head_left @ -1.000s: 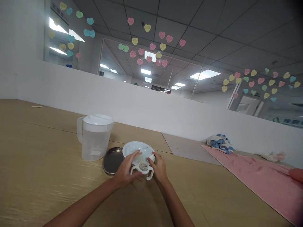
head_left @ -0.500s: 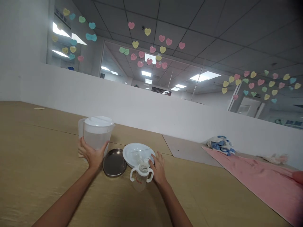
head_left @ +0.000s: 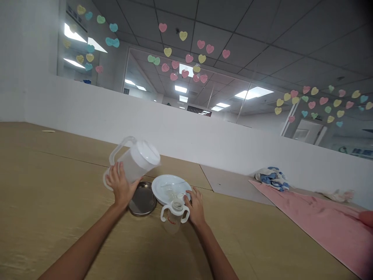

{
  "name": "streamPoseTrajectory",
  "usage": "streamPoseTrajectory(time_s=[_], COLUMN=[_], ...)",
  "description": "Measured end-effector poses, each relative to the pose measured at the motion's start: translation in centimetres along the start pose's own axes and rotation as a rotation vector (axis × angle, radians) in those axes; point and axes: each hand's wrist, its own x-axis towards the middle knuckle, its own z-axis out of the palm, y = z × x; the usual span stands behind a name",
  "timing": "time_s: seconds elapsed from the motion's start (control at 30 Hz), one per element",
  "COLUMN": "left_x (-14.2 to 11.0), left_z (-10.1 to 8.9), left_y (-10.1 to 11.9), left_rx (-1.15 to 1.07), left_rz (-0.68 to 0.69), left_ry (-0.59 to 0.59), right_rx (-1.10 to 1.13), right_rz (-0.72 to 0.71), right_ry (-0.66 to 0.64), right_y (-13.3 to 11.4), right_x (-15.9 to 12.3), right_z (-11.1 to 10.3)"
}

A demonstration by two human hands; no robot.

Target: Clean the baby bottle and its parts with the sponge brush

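My left hand has its grip around the translucent pitcher, tilted rightward near the metal tray. My right hand curls beside the handled bottle; I can't tell whether it pinches anything. Just behind, toward the far edge of the bench, lies a white plate.

Your jug looks like cloudy, semi-see-through plastic, its white lid smooth and kinda glossy. Your bottle is clear, with smooth white plastic handles. The plate is slick and shiny, can't tell if plastic or ceramic. Your tray is dark, shiny metal. Tabletop has a satin sheen, pink cloth is matt.
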Motion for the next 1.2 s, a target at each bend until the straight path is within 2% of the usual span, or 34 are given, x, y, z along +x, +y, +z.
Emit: streamPoseTrajectory(time_s=[0.13,0.23,0.47,0.93,1.03,1.2], left_x=[-0.4,-0.9,-1.1,-1.1,-1.1,-0.9], left_z=[0.3,0.7,0.5,0.5,0.6,0.5], left_y=[0.5,0.8,1.5,1.5,1.7,2.2], left_rx=[0.079,0.094,0.084,0.1,0.04,-0.147], left_rz=[0.335,0.442,0.387,0.42,0.347,0.148], left_ry=[-0.056,-0.084,-0.063,-0.077,-0.056,-0.039], right_rx=[-0.004,0.001,0.026,0.041,0.041,0.035], right_rz=[0.005,0.015,0.041,0.039,0.044,0.034], right_ry=[0.001,0.002,0.035,0.029,0.02,0.048], right_y=[-0.1,-0.6,-1.5,-1.2,-1.2,-1.4], right_x=[0.0,-0.1,-0.2,-0.2,-0.2,-0.3], right_z=[-0.2,-0.4,-0.6,-0.5,-0.5,-0.5])
